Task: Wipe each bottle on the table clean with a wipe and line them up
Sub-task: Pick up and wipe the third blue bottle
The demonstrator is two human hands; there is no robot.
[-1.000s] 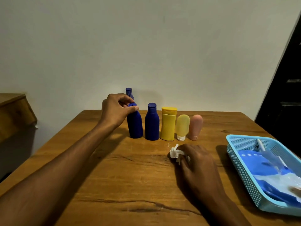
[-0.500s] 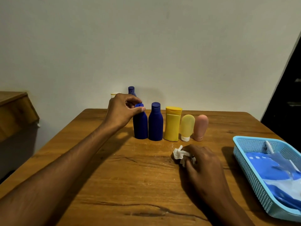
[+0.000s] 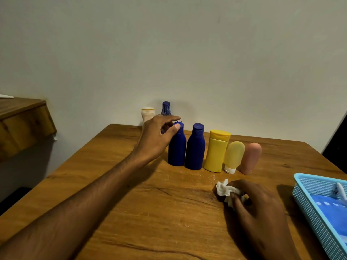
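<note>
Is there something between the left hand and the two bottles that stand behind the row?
Yes, partly. The left hand touches the cap of the leftmost dark blue bottle. The white bottle and blue patterned bottle stand just beyond the fingers; nothing else blocks them.

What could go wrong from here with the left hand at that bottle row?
1. The left hand touches the end blue bottle near its cap; a nudge could topple it into the packed row.
2. Reaching back for the white bottle risks the forearm sweeping the row.
</note>
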